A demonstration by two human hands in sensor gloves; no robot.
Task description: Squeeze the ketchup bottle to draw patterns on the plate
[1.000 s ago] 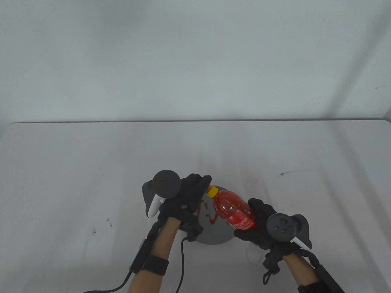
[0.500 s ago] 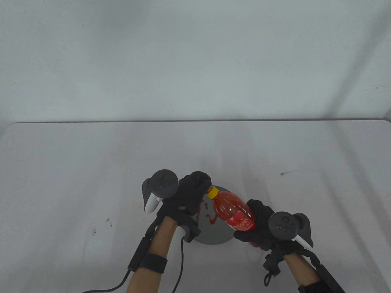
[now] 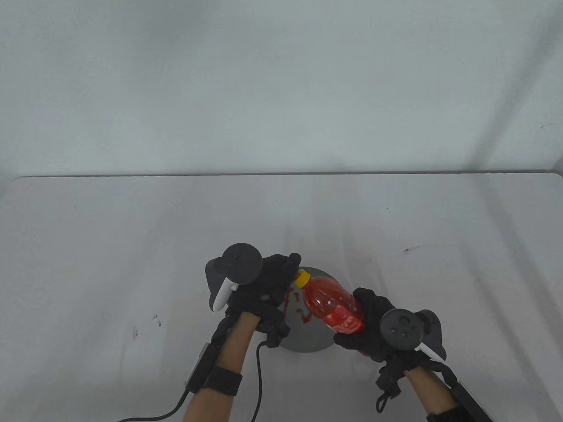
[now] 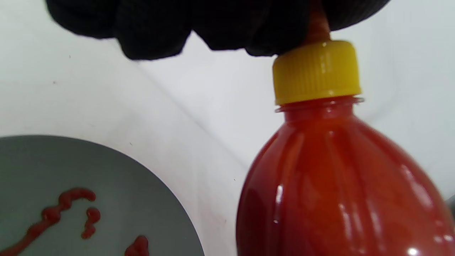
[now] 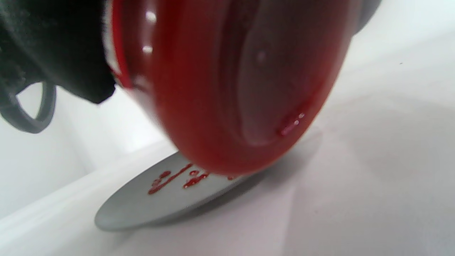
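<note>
Over the last second the ketchup bottle [image 3: 332, 305] has slid slightly left and tipped lower, its yellow cap [image 3: 302, 278] now closer to the left hand [image 3: 268, 285], whose fingertips [image 4: 270, 32] sit at the nozzle above the cap. This suggests a pause in drawing, perhaps to tend the tip. The right hand [image 3: 374, 325] grips the bottle's base, tilted over the plate [image 3: 308, 340] on the tabletop [image 3: 132, 241]. Count: one bottle, one plate, two hands, and a few red squiggles [image 4: 64, 209] of ketchup.
</note>
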